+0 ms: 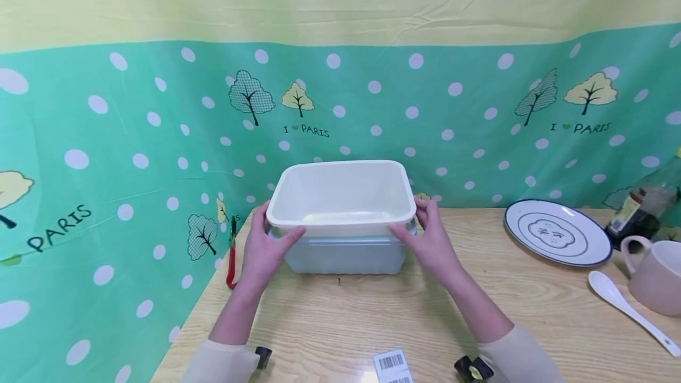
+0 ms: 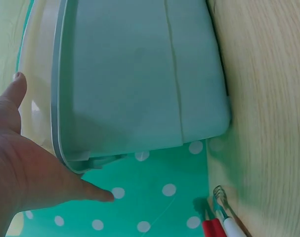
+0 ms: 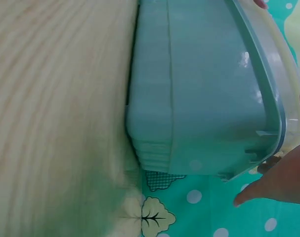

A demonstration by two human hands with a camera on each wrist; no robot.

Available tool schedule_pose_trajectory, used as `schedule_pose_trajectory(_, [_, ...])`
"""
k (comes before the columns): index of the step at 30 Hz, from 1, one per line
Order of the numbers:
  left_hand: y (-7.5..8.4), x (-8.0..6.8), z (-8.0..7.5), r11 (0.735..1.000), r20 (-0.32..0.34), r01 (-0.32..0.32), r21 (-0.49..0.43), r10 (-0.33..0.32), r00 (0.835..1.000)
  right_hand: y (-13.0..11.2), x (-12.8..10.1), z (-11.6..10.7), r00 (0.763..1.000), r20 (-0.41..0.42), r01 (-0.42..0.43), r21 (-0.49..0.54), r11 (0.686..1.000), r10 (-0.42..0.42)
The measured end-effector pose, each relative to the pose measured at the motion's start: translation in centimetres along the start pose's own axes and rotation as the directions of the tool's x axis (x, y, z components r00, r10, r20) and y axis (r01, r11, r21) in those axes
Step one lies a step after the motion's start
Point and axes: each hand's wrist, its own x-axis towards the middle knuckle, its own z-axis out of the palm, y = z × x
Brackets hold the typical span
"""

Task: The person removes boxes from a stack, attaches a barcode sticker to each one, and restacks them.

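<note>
A white basin [image 1: 340, 194] sits nested inside a pale blue tub [image 1: 346, 256] at the back of the wooden table [image 1: 346, 324]. My left hand [image 1: 273, 229] holds the basin's left front corner, thumb along the front rim and fingers round the side. My right hand [image 1: 417, 223] holds the right front corner the same way. The left wrist view shows the tub's wall [image 2: 140, 74], the white rim [image 2: 36, 74] and my left hand [image 2: 21, 168] beside it. In the right wrist view the tub [image 3: 204, 89] stands on the table with my right hand [image 3: 283, 182] at its rim.
A striped plate [image 1: 557, 232], a white spoon [image 1: 628, 309], a pink mug [image 1: 657, 276] and a dark bottle [image 1: 644, 205] stand at the right. A red-handled tool [image 1: 232, 259] lies at the table's left edge. A barcode label [image 1: 392, 365] lies near the front. A dotted green cloth hangs behind.
</note>
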Motion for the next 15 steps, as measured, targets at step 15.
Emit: schedule_pose_trajectory(15, [1.9, -0.9, -0.3, 0.980, -0.033, -0.164, -0.116, 0.161, 0.986, -2.0, 0.0, -0.6, 0.992, -0.018, 0.125, 0.188, 0.974, -0.124])
